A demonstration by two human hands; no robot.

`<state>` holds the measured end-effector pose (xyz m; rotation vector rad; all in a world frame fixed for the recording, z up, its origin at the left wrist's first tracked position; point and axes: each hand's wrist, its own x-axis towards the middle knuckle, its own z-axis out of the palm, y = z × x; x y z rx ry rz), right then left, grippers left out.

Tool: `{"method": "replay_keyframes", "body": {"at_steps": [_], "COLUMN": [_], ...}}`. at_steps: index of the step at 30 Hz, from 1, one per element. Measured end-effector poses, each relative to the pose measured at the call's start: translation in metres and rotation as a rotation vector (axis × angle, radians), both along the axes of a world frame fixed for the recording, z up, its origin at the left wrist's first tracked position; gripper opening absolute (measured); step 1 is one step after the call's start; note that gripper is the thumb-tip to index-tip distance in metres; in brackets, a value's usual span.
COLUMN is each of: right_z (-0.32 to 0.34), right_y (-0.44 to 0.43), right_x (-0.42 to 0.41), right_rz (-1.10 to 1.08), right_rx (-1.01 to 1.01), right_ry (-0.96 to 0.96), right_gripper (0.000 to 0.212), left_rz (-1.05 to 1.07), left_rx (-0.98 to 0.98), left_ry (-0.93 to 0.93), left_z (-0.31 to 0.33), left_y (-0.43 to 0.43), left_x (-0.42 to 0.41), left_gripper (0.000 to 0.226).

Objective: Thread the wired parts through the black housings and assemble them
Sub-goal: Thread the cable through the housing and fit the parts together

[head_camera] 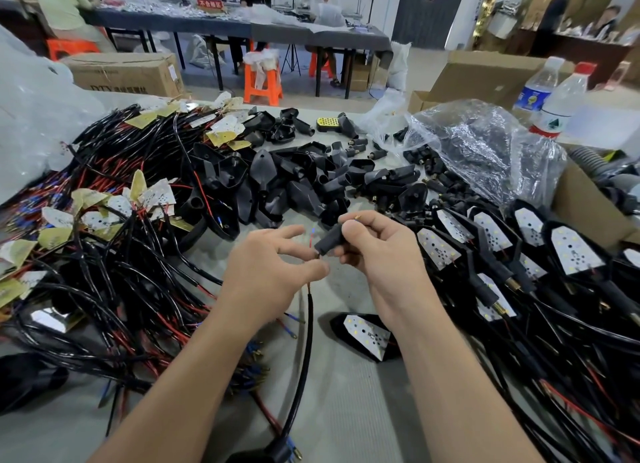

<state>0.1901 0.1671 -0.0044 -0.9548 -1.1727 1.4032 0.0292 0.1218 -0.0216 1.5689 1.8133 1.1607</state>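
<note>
1. The right hand (377,254) grips a short black housing (330,239) at centre, its length slanting from lower left to upper right.
2. The left hand (273,272) pinches the cable (310,318) just beside the housing's lower mouth.

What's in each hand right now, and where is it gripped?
The right hand grips a black tube around its upper end. The left hand pinches the black cable by its bared wire end, at the tube's lower mouth.

Bright, even indoor light, soft shadows, glare on plastic bag (481,150), wide-angle bending and blur at edges.
</note>
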Motion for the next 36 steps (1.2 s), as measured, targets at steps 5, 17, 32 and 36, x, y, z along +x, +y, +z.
{"method": "replay_keyframes", "body": {"at_steps": [5, 17, 32, 36], "right_z": [0.002, 0.001, 0.002, -0.004], "right_y": [0.003, -0.001, -0.001, -0.001], "right_x": [0.004, 0.003, 0.007, 0.002], "right_rz": [-0.078, 0.029, 0.110, 0.052], "right_rx": [-0.044, -0.077, -0.073, -0.032], "right_ry": [0.134, -0.006, -0.058, -0.190], "right_gripper": [0.019, 0.016, 0.029, 0.028], "left_rz": [-0.023, -0.058, -0.156, -0.026], "left_rx": [-0.011, -0.007, -0.175, -0.121], "left_ry": [-0.090, -0.173, -0.834, -0.888], "left_z": [0.004, 0.006, 0.009, 0.005], "left_y": [0.000, 0.002, 0.005, 0.010], "left_x": [-0.007, -0.004, -0.002, -0.009], "left_gripper": [0.018, 0.023, 0.026, 0.026]}}
